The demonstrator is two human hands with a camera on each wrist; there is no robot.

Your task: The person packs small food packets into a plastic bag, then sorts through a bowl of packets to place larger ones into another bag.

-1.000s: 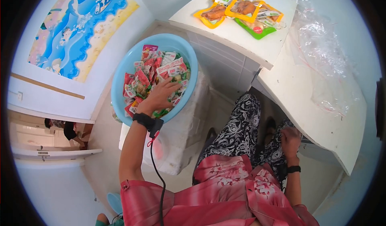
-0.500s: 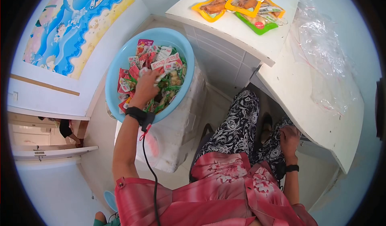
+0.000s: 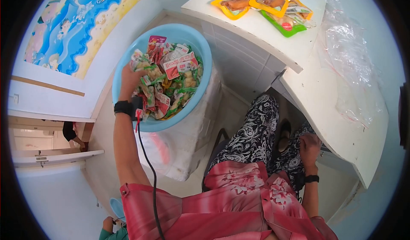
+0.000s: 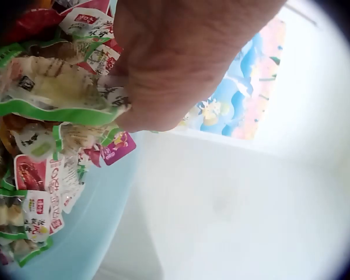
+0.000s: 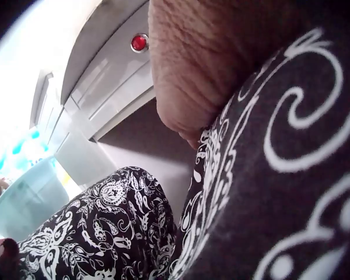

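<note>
At the left side of the light-blue basin, my left hand pinches a clear packet with green edges. That packet stretches out from under the left hand in the left wrist view, above other packets; the fingertips are partly hidden. A red and white packet and a purple-topped one lie among many small food packets in the basin. My right hand rests on the patterned trousers over the knee, holding nothing; its fingers are mostly hidden in the right wrist view.
Yellow-edged packets and a green-edged one lie on the white table. Crumpled clear plastic covers part of the right tabletop. A white box stands under the basin. A black cable runs from the left wrist.
My left hand has moved from the packets near the middle of the basin to its left side and now holds a green-edged packet. The right hand has stayed on the knee.
</note>
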